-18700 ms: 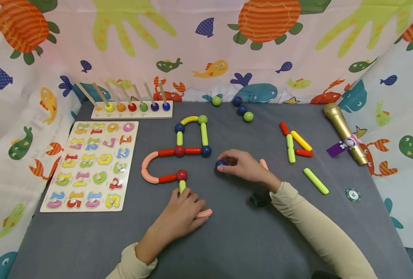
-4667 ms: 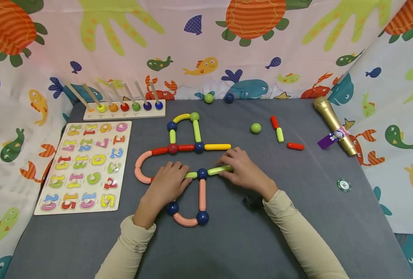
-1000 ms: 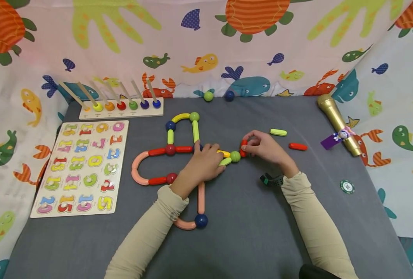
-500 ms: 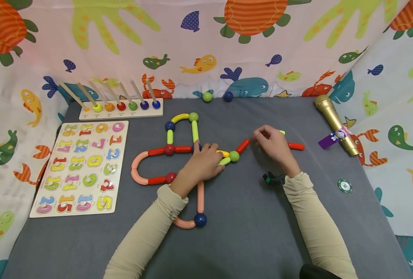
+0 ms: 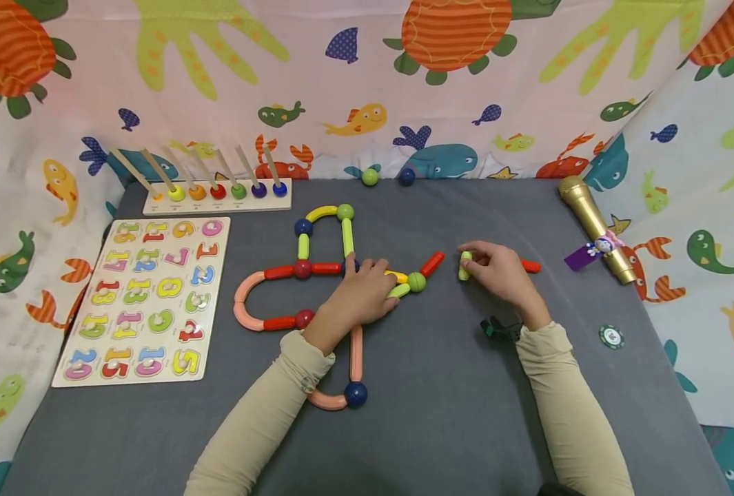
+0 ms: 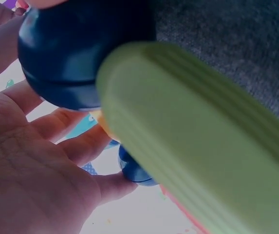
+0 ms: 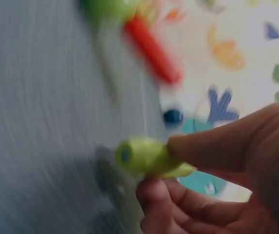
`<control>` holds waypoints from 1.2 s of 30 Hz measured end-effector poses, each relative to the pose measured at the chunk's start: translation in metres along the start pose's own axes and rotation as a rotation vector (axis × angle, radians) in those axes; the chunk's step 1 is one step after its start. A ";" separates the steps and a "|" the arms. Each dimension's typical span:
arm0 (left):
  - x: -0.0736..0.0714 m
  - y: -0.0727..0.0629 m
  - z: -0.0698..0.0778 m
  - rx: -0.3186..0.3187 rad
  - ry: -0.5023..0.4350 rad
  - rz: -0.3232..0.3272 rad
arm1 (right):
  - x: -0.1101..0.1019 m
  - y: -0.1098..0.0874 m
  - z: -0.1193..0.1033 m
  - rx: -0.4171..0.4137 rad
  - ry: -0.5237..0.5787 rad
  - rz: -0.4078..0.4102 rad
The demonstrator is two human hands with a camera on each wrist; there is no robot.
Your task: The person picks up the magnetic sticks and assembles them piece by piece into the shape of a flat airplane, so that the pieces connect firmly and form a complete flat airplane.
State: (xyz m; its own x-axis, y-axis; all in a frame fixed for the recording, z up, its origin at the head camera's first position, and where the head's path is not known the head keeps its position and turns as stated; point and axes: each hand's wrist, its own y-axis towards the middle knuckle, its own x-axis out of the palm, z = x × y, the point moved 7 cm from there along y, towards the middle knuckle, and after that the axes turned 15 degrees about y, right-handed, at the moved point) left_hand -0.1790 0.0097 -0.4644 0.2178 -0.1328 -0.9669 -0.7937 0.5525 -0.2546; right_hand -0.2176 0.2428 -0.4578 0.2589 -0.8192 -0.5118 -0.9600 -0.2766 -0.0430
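Note:
In the head view my right hand pinches a short lime magnetic rod between thumb and fingers. The right wrist view shows one end of that rod facing the camera. My left hand lies over the joined rods and balls, its fingers spread and touching a blue ball. It partly covers a yellow rod and a lime rod, which meet at a green ball. From that ball a red rod points up and right, apart from the held rod. Pink curved rods form the left side.
A loose red rod lies behind my right hand. Green and blue balls sit at the back. A number puzzle board and peg stacker stand left; a gold microphone and poker chip lie right.
My right hand let go of the red rod, which stays on the green ball, then picked up the lime rod and brought it left. My left hand has stayed in place over the last second.

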 end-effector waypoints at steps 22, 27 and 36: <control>-0.003 -0.005 -0.016 -0.038 -0.023 0.007 | 0.016 0.040 -0.031 0.031 0.208 0.009; 0.000 -0.004 -0.014 -0.027 -0.023 0.010 | 0.017 0.098 -0.043 0.016 0.141 -0.015; -0.002 -0.001 -0.003 0.000 0.006 0.035 | 0.047 0.176 -0.070 -0.148 -0.035 -0.139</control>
State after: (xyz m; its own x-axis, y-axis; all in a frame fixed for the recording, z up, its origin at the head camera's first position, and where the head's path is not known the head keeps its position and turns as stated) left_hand -0.1802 0.0063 -0.4625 0.1868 -0.1181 -0.9753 -0.8009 0.5567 -0.2208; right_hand -0.3669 0.1204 -0.4295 0.3811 -0.7511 -0.5391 -0.8886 -0.4585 0.0106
